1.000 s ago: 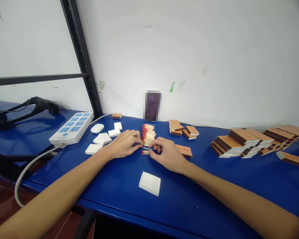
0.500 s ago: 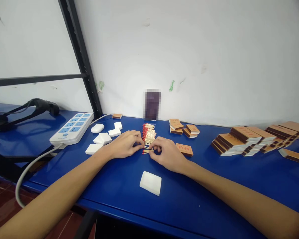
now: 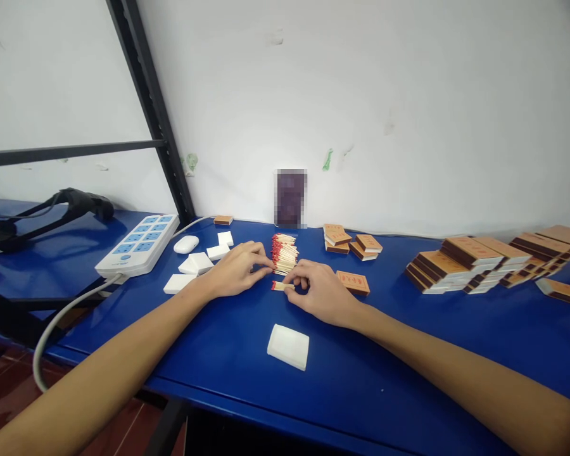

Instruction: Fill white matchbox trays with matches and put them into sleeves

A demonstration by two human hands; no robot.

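Observation:
A stack of red-headed matches (image 3: pixel 284 254) lies on the blue table, heads to the left. My left hand (image 3: pixel 237 269) is at the left of its near end, thumb and forefinger slightly apart, with nothing visible between them. Just nearer than the stack, my right hand (image 3: pixel 320 291) pinches the tail ends of a few matches (image 3: pixel 277 286), their red heads pointing left. A white matchbox tray (image 3: pixel 288 346) lies closer to the table's front edge. Beside my right hand, partly covered by it, rests an orange matchbox (image 3: pixel 354 282).
Stacked matchboxes (image 3: pixel 460 263) stand on the right, and a smaller group of matchboxes (image 3: pixel 336 237) lies near the wall. To the left are white trays (image 3: pixel 197 262), a white rounded case (image 3: pixel 185 244) and a power strip (image 3: pixel 140 244). A black rack post (image 3: pixel 154 107) rises behind.
My left hand has drawn slightly up and away from the matches, its fingertips parting. The few matches at my right fingers now lie apart from the main stack, with a blue gap between.

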